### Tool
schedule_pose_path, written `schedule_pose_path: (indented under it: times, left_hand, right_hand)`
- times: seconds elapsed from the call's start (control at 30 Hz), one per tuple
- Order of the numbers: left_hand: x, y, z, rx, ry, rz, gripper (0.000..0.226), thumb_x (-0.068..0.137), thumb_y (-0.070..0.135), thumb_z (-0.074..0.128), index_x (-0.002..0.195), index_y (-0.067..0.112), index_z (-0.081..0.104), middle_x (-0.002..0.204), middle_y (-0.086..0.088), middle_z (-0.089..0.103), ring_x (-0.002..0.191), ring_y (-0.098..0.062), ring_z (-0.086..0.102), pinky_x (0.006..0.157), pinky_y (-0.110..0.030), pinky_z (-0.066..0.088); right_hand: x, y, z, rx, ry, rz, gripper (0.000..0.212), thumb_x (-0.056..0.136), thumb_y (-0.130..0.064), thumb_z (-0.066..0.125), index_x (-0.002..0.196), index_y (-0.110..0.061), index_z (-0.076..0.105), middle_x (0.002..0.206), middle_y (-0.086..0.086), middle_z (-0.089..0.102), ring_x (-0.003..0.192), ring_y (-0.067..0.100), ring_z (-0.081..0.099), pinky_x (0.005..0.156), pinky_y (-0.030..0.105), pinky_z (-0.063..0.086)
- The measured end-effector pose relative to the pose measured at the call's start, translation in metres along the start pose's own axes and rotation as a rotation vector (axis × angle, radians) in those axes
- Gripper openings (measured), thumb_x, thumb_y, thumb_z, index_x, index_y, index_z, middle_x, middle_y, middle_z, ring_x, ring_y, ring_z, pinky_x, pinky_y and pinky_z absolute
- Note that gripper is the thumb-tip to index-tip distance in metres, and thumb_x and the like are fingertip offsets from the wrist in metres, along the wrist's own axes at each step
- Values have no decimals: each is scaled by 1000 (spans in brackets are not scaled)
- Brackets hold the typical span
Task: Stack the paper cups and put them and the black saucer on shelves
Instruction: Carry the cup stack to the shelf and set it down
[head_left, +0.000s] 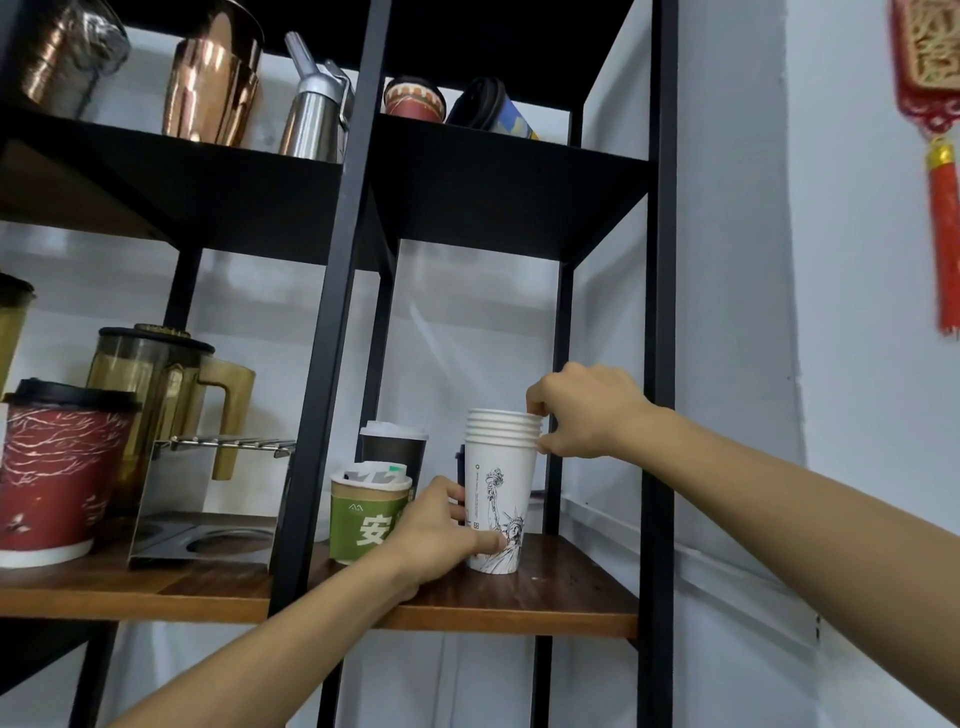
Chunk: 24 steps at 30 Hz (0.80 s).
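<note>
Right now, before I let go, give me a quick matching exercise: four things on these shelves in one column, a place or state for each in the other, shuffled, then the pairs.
Things:
1. stack of white paper cups
2. green cup
3. copper pitcher
4. red cup with black lid

Places or states:
A. upper shelf, left bay
B. wooden shelf, held by left hand low and right hand at the rims
C. wooden shelf, far left
D. just left of the stack, behind the left hand

Pairs: 1-B, 2-D, 3-A, 4-C
</note>
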<state>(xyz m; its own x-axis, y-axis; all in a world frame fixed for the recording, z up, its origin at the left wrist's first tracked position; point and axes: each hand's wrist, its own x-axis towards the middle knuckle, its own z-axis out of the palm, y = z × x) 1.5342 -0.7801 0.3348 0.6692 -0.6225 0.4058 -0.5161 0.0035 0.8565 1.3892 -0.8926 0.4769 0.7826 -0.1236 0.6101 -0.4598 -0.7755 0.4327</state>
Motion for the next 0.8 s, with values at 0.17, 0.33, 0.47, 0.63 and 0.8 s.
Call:
schedule_pose_path:
  times: [0.17, 0.33, 0.47, 0.63, 0.8]
  left_hand:
    - [-10, 7, -5, 84, -95, -8, 79, 79, 18, 91, 140, 13, 42, 106, 6, 66, 96, -7, 67, 85, -29, 59]
    - [-40, 16, -23, 366, -104, 103, 85, 89, 38, 79, 154, 18, 28, 125, 5, 54, 110, -10, 57, 91, -22, 43]
    - [-62, 23, -43, 544, -62, 300, 64, 97, 40, 65, 151, 21, 36, 149, -2, 48, 139, -14, 46, 111, -27, 39]
    - [-85, 37, -70, 795, 67, 617, 62, 97, 43, 53, 154, 25, 36, 150, 4, 38, 143, -15, 33, 113, -34, 44]
    - [-110, 50, -98, 863, 126, 744, 63, 90, 49, 45, 148, 27, 43, 150, 3, 40, 147, -22, 29, 98, -42, 58]
  right_hand:
    - [-1, -5, -6, -13, -69, 10, 34, 83, -33, 69, 117, -28, 64, 104, -3, 64, 101, 28, 65, 67, 34, 41]
    - [-6, -5, -22, 55, -192, 50, 76, 81, -38, 78, 147, -31, 40, 135, -2, 54, 119, 26, 59, 76, 37, 43]
    - [-23, -11, -35, 99, -39, 57, 65, 87, -44, 67, 145, -31, 42, 148, -6, 46, 122, 23, 58, 86, 40, 51]
    - [-60, -30, -44, 74, 154, 72, 61, 89, -56, 58, 144, -34, 42, 154, -11, 42, 131, 17, 54, 81, 37, 53]
    - [-99, -55, -63, 80, 309, 179, 67, 84, -70, 52, 140, -34, 49, 152, -7, 48, 138, 17, 49, 91, 41, 57]
